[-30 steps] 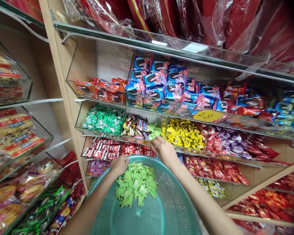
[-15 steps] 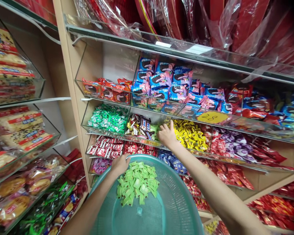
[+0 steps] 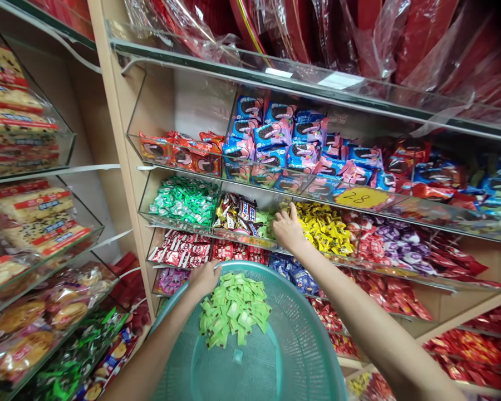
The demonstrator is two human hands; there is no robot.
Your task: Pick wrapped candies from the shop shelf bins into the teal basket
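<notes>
My left hand (image 3: pixel 204 277) is closed on the far left rim of a round teal plastic basket (image 3: pixel 309 323). Inside the basket lies a pile of light green wrapped candies (image 3: pixel 236 306), bunched toward its far side. My right hand (image 3: pixel 288 228) reaches over the front edge of a clear shelf compartment, its fingers curled down among a few light green candies (image 3: pixel 267 225). What those fingers hold is hidden. Just right of that hand sit yellow wrapped candies (image 3: pixel 328 231). To its left are brown-wrapped chocolate bars (image 3: pixel 237 214).
Green-and-silver candies (image 3: pixel 183 200) fill the compartment at far left. Above runs a glass shelf edge (image 3: pixel 242 181) with blue and pink cookie packs (image 3: pixel 271 133) and a yellow tag (image 3: pixel 365 196). Red-and-white packets (image 3: pixel 179 249) and blue candies (image 3: pixel 294 274) lie below. A wooden upright (image 3: pixel 123 195) stands left.
My right hand has shifted slightly right within the compartment, uncovering a little more of the light green candies. My left hand stays on the basket rim.
</notes>
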